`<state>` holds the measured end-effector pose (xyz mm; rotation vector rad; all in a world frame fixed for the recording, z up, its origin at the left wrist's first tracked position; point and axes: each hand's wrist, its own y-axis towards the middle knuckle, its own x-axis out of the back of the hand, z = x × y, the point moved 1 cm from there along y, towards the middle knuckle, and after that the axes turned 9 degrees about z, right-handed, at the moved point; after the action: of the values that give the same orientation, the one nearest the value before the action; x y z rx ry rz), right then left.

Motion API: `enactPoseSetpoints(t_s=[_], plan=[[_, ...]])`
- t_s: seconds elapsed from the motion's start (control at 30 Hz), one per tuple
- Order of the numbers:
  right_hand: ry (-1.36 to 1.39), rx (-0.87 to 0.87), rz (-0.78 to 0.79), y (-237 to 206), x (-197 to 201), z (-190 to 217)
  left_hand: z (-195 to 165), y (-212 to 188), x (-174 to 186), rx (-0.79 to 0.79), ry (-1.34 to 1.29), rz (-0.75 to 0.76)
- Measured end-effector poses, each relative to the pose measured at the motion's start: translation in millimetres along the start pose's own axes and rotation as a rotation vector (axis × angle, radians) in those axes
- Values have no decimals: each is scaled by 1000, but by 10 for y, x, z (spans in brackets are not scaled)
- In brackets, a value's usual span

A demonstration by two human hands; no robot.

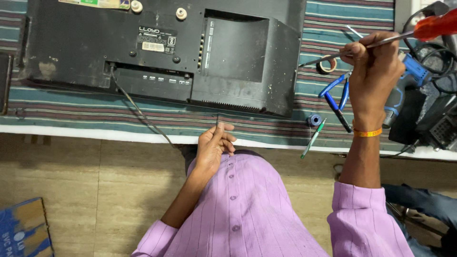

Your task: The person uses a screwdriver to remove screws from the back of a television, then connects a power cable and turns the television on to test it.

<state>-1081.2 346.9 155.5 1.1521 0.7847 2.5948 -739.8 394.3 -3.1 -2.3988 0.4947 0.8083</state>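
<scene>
- Here, the right hand (373, 76) grips a red-handled screwdriver (381, 43) just right of the television back (162, 52).
- Left hand (215, 145), fingers curled, pinches a small dark thing below it.
- White rectangular label (157, 40) sits on its upper middle.

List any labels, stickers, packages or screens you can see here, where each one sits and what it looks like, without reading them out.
Television: lying screen-down on the striped cloth, black rectangular back panel facing up.
Rating label: upper middle of that back panel, dark rectangle with white print and a small white barcode patch.
Sticker strip: panel's top edge, narrow, cream, green and yellow.
Cardboard box: on the floor at bottom left, blue with brown edges.
</scene>
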Motion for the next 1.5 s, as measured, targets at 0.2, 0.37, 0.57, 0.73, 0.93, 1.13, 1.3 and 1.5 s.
enactPoseSetpoints(t_s=[0.2,0.37,0.57,0.73,0.93,1.13,1.3,1.5], plan=[[-7,-27,34,133,-25,58,43,-45,87,6,3,-41],[31,-27,57,85,-77,7,7,-50,44,-5,-18,-30],[58,-112,80,12,-161,-157,-40,-53,0,-8,15,9],[9,-139,96,12,-175,-220,-24,-41,-7,-2,-1,21],[121,-123,14,182,-199,-200,6,0,-11,1,-40,39],[340,-230,-36,129,-200,-199,18,-4,11,6,-57,36],[20,-238,-74,109,-182,-264,62,6,10,0,-36,51],[68,-11,-5,133,-224,-130,27,-49,211,-57,-37,-57]])
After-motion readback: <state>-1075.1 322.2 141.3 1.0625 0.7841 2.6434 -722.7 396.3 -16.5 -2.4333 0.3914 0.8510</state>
